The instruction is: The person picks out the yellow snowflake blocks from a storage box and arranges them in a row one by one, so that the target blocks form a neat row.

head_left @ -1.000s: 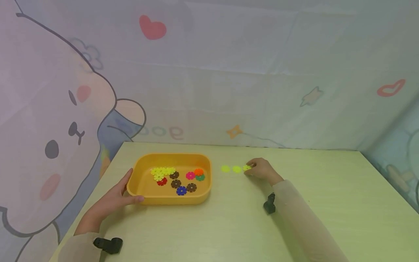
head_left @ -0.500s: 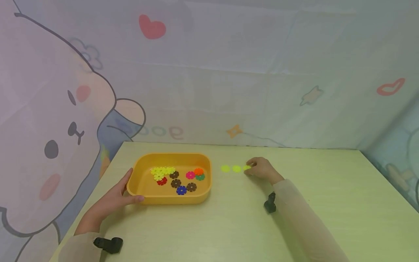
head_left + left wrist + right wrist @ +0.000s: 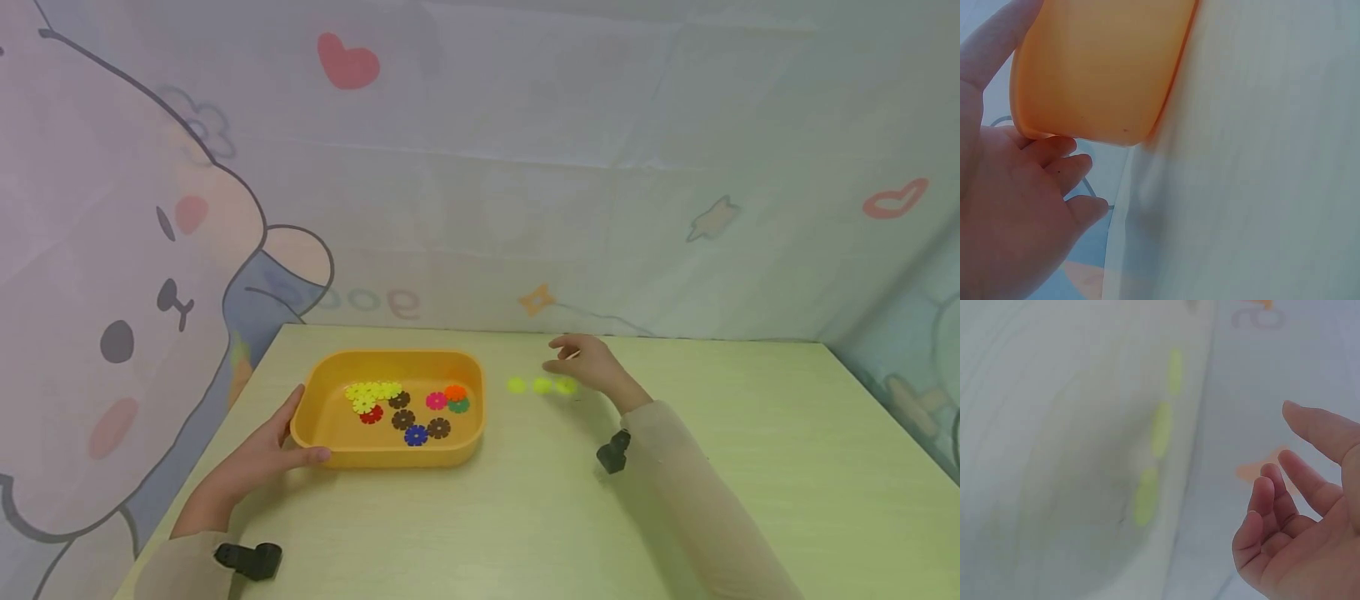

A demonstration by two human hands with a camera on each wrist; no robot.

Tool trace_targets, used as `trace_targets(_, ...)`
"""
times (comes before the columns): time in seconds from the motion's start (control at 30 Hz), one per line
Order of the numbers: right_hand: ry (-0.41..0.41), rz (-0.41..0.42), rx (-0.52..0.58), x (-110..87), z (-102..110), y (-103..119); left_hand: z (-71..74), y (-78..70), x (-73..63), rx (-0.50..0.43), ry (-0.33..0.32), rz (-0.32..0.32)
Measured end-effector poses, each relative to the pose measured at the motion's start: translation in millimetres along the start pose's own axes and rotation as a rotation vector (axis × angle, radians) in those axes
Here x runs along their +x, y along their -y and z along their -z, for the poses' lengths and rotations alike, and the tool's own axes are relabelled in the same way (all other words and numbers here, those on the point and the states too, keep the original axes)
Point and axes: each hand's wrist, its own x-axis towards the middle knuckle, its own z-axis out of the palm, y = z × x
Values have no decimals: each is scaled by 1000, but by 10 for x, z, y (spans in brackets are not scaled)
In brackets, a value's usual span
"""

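Note:
My left hand grips the near left corner of a yellow plastic tray, thumb along the front wall and fingers at the left side. In the left wrist view the tray's wall lies between thumb and curled fingers. Inside the tray are notched snowflake discs: a yellow cluster, a red disc, a blue one, several brown ones, a pink, an orange and a green. Three yellow discs lie in a row to the tray's right. Above the row's right end hovers my right hand, holding nothing, fingers loosely bent.
The pale wooden table reaches back to a printed cloth hanging along its far edge. A small black device is on the left wrist, another on the right wrist.
My right hand has let go of the rightmost yellow disc and risen up and slightly left from it; that disc now lies uncovered in the row. Left hand and tray stay in place.

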Motion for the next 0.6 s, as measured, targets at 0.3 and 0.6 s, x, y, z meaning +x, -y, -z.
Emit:
trace_targets(0.3,32,61,76,16,-166,518,8,5,-5,-5,3,-6)
trace_targets(0.6,65,154,104,72,-464,989,11,11,-10,-21,7,-1)
